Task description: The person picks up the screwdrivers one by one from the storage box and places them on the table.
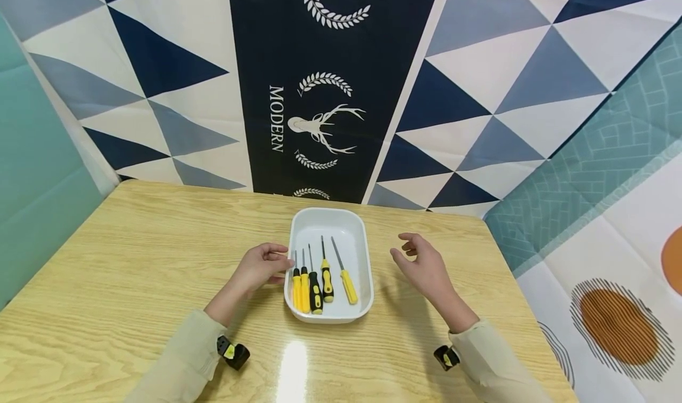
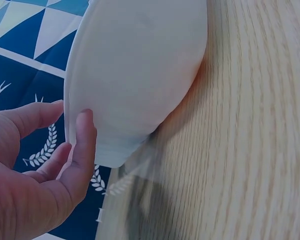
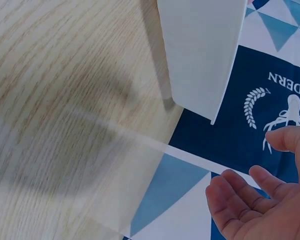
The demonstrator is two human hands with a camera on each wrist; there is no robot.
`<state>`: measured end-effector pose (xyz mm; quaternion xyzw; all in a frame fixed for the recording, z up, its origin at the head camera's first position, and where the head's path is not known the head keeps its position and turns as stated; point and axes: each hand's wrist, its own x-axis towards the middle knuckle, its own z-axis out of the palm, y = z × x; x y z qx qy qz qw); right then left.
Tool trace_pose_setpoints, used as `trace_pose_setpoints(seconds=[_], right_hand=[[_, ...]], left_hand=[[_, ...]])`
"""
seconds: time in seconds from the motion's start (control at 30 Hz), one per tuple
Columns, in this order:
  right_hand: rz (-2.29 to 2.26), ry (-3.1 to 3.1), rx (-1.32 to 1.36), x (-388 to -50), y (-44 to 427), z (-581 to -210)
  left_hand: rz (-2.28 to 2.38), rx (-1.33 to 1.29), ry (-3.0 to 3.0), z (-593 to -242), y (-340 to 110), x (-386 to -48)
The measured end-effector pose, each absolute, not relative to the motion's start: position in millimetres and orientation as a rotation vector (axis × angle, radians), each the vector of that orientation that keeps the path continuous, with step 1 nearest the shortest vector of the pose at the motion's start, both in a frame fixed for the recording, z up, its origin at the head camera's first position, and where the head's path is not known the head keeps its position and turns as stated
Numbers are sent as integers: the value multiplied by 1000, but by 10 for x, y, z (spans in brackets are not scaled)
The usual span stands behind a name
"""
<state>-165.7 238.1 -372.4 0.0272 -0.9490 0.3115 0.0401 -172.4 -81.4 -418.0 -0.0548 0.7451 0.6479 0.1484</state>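
Observation:
A white tray sits on the table with several yellow-and-black screwdrivers lying inside, shafts pointing to the far end. My left hand is at the tray's left rim, thumb near the edge and fingers beside the outer wall. In the left wrist view, that hand has relaxed, slightly bent fingers by the white side wall; firm contact cannot be made out. Apart from the tray on its right side, my right hand hovers with loosely bent fingers and holds nothing.
The wooden table extends around the tray. Behind it hangs a patterned cloth with triangles and a deer motif. Another cloth with brown ovals is on the right. Both wrists wear black straps.

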Motion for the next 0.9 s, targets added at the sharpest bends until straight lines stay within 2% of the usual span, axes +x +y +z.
trace_pose_setpoints(seconds=[0.9], right_hand=[[1250, -2833, 164, -1651, 2324, -3736]], left_hand=[[1852, -194, 2126, -4219, -822, -1753]])
